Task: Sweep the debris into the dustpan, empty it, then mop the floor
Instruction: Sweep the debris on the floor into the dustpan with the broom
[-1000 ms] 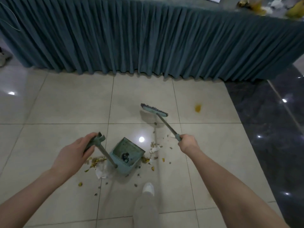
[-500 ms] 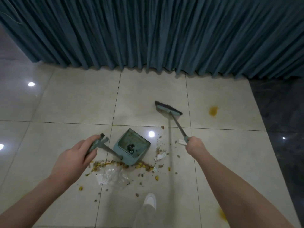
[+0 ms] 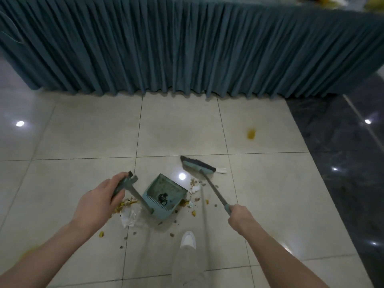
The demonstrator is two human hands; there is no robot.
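Broom (image 3: 198,165) drawn nearer dustpan (image 3: 166,190), right hand (image 3: 239,217) gripping its handle, left hand (image 3: 97,201) gripping dustpan's.

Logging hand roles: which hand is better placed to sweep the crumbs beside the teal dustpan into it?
Right. The right hand grips the long-handled teal broom, its head just beyond the scattered brown crumbs beside the teal plastic dustpan. The left hand only holds the dustpan's handle.

Open floor (image 3: 87,134) lies ahead of me — the blue curtain (image 3: 187,48) blocks the far side, the dustpan (image 3: 164,189) stands close in front.
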